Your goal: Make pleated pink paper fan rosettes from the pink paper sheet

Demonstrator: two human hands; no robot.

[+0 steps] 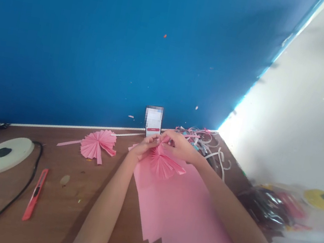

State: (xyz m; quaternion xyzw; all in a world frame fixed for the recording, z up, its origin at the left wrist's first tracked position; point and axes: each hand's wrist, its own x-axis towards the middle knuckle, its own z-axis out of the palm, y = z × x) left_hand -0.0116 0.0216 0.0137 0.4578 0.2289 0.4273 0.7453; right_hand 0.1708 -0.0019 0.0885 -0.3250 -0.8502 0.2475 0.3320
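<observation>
A pleated pink paper fan [163, 164] is held at its gathered top, its folds spread downward over a large sheet of pink paper [184, 208]. My left hand [145, 147] pinches the fan from the left side. From the right, my right hand [178, 144] has its fingers bent around the same gathered part; the fingertips partly hide it. Another pleated pink paper fan [96, 143], with strips sticking out, lies on the table to the left of my hands. Behind the hands a phone [153, 121] leans upright against the blue wall.
A red utility knife [35, 195] lies on the brown table [60, 212] at left. Beyond it are a round white disc [15, 159] and a black cable [34, 170]. Tangled paper strips [207, 145] are heaped at the back right. Plastic-wrapped items [275, 207] sit at far right.
</observation>
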